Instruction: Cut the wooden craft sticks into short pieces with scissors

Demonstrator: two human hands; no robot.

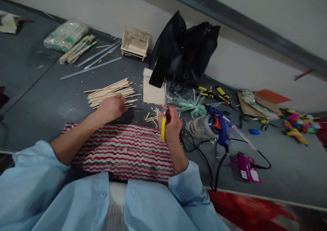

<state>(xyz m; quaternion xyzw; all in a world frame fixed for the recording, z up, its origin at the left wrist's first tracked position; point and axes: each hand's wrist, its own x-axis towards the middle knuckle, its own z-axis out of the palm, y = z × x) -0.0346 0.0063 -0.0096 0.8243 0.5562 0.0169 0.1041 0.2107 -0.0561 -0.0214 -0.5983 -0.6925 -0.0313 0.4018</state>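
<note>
My right hand (173, 123) grips a pair of scissors (163, 128) with yellow handles, its blades pointing away from me. My left hand (112, 106) rests at the near right side of a loose pile of thin wooden sticks (109, 92). Its fingers are curled in on a few stick ends; exactly how many is hidden. Short cut stick pieces (152, 118) lie between the two hands. Beyond them, a black phone (159, 71) leans on a cream-coloured board (152, 92) strewn with crumbs. A striped red and white cloth (122, 149) lies under my forearms.
A small wooden model bench (135, 42) and a black bag (189, 47) stand against the wall. Packed sticks (66, 36) lie at the back left. To the right are a blue glue gun (221, 125) with its cord, a clear jar (201, 127) and a purple socket box (247, 168).
</note>
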